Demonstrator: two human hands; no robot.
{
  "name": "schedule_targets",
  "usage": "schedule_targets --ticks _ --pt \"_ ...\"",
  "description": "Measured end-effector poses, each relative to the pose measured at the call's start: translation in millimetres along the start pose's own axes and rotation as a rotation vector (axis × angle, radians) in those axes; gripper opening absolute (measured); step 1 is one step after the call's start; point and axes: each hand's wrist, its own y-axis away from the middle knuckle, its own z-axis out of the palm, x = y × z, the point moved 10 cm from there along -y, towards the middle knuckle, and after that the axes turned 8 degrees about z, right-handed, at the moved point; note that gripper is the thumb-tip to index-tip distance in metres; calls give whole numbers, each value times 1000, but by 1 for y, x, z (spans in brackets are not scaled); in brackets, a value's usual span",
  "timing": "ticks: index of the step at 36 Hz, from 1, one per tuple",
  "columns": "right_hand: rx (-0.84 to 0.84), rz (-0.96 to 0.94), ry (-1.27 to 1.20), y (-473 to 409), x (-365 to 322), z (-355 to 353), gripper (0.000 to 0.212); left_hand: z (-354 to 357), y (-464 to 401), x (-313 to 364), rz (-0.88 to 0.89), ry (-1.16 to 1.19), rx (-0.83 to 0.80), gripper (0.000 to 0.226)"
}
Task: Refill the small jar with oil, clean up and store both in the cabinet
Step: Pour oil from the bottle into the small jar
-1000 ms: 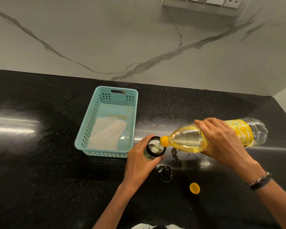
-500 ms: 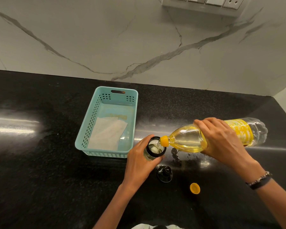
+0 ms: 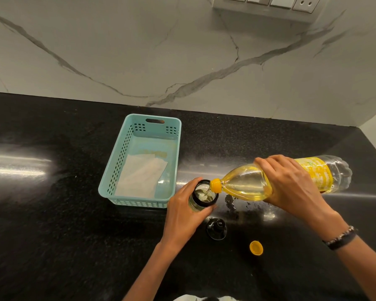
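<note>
A black speckled counter (image 3: 52, 235) runs beneath a white marble wall with grey veins, a row of switches (image 3: 267, 2) set high at the top edge. On the counter the left hand (image 3: 182, 216) wraps around the small jar (image 3: 201, 196), fingers and thumb curled about its glass side, holding it upright with its dark-rimmed mouth open. The right hand (image 3: 291, 187) grips the oil bottle (image 3: 280, 181) around its middle, fingers curled over the top, the bottle lying almost level with its base off to the right. The bottle's yellow neck sits at the jar's rim and a thin stream of oil runs into the jar. A dark bracelet (image 3: 340, 237) circles the right wrist.

Just left of the jar stands a teal basket (image 3: 111, 170) with a white paper towel (image 3: 139, 179) flat inside it. Near the jar on the viewer's side sits the black jar lid (image 3: 216, 229), and beside that, further right, the yellow bottle cap (image 3: 256, 248). A few wet spots (image 3: 232, 203) glisten on the counter under the bottle.
</note>
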Motion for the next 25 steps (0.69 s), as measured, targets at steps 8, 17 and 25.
schedule_targets --ticks 8,17,25 --pt "6 0 0 -1 -1 -1 82 0 0 0 -4 -5 -6 68" --pt "7 -1 -1 -1 -1 -2 85 0 0 0 -3 -7 -2 68" --pt "8 0 7 -1 0 -2 87 0 0 0 -8 5 1 67"
